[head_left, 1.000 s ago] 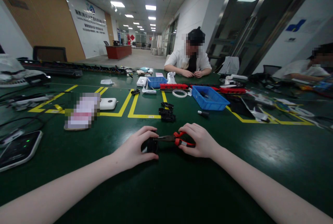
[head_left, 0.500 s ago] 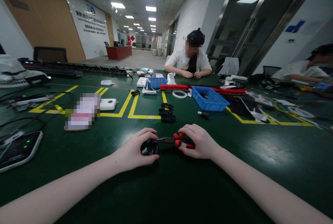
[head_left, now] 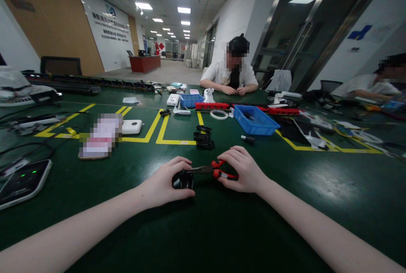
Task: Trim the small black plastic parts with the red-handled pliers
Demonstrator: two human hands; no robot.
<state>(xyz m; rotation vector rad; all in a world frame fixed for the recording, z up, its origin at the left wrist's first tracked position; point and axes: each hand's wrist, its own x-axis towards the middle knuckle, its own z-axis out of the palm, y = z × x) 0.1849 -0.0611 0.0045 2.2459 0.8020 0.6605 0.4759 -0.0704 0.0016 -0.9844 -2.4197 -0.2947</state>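
Note:
Between the thumb and fingers of my left hand [head_left: 168, 182] is a glossy black rounded part [head_left: 183, 180], held just above or on the green table; its exact kind is unclear. My right hand [head_left: 242, 170] grips red-handled needle-nose pliers [head_left: 206, 170] by the handles. The plier tips point left and meet the upper edge of the black part. Whether the jaws pinch anything is too small to tell. Beyond my hands lie several black plastic pieces [head_left: 204, 137] in a group, with a short black cylinder [head_left: 248, 139] to their right.
A blue bin [head_left: 255, 121] and a smaller blue bin [head_left: 191, 100] stand farther back, near a white tape ring [head_left: 218, 114]. Left are a phone [head_left: 102, 135], a white power bank [head_left: 132, 127] and a device with green lights [head_left: 25, 183]. Another person [head_left: 230, 72] sits opposite.
The pliers' tips have shifted slightly left and up over the black part. The fingers of my right hand have risen a little; my left hand is almost still.

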